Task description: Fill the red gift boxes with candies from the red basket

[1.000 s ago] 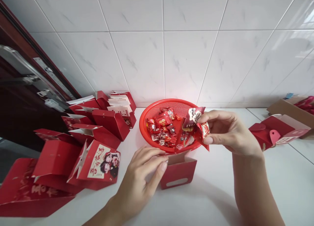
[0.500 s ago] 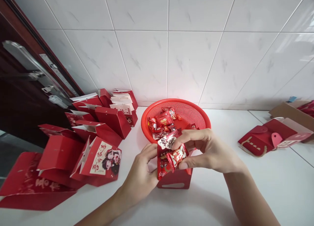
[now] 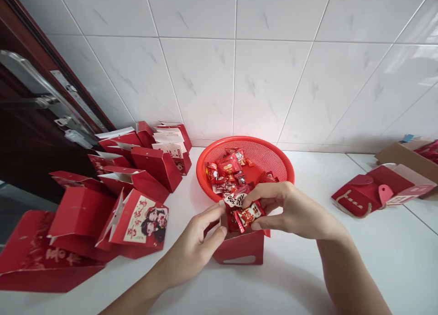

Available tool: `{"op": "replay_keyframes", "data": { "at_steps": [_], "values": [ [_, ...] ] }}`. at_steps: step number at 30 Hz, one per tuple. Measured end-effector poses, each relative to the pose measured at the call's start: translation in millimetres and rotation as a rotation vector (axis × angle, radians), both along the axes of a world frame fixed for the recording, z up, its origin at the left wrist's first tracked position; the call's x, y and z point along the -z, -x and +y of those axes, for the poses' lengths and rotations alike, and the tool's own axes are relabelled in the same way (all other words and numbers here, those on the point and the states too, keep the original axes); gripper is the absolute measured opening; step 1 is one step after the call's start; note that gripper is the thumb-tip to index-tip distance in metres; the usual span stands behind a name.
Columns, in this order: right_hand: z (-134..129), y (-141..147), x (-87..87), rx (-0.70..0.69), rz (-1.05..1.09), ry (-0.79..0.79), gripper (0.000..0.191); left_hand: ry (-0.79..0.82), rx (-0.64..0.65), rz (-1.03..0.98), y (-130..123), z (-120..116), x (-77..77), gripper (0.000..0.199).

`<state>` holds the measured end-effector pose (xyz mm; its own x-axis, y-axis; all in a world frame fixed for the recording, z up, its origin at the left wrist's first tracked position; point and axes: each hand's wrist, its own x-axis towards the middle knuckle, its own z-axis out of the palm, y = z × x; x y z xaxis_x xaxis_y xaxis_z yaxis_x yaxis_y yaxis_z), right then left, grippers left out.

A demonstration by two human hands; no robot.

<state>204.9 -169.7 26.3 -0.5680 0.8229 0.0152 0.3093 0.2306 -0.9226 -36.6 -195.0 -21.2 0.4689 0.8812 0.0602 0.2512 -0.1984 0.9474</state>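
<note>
My right hand (image 3: 290,210) pinches a few wrapped candies (image 3: 251,214) between thumb and fingers, over the opening of a small red paper gift box (image 3: 242,250). One wrapper is red and white, another dark red with white lettering. My left hand (image 3: 196,244) grips the box's left edge, its thumb at the near side and its fingers farther back. Directly behind the box, a red plastic basket (image 3: 273,157) holds several wrapped candies (image 3: 229,165). My hands and the candies hide part of the box's opening.
Several red gift boxes (image 3: 142,224) crowd the left of the white counter (image 3: 290,278). At right lie a red box with a rope handle (image 3: 362,192) and a cardboard box (image 3: 393,153). A tiled wall (image 3: 267,87) rises behind; a dark door (image 3: 23,137) stands left.
My right hand has lowered the candies slightly into the box's opening. My left hand has moved off the dark red wrapper to the box's edge, and the box has shifted slightly left.
</note>
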Motion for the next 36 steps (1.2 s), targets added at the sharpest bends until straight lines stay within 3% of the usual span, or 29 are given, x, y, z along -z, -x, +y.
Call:
{"op": "replay_keyframes", "data": {
  "at_steps": [5, 13, 19, 26, 31, 36],
  "values": [
    [-8.2, -6.8, -6.3, 0.034, -0.177, -0.118, 0.028, -0.021, -0.092, 0.065, 2.0, 0.1, 2.0, 0.051],
    [-16.4, -2.9, -11.3, -0.101, -0.276, -0.201, 0.028, -0.054, -0.113, 0.11, 3.5, -0.6, 7.0, 0.059],
    [-15.9, -0.4, -7.8, 0.037, -0.387, -0.272, 0.022, -0.035, -0.117, 0.118, 3.6, -0.8, 7.9, 0.059],
    [-15.0, 14.0, -2.3, 0.021, -0.246, -0.302, 0.019, 0.054, -0.107, 0.019, -1.4, -1.0, 11.4, 0.061],
    [-14.3, 23.8, 2.1, 0.114, -0.186, -0.331, 0.017, 0.034, -0.132, 0.031, -1.4, -2.2, 14.6, 0.059],
    [-16.0, 30.2, 5.4, 0.093, -0.133, -0.352, 0.019, 0.015, -0.15, -0.007, -2.7, -2.7, 14.1, 0.054]
  ]
}}
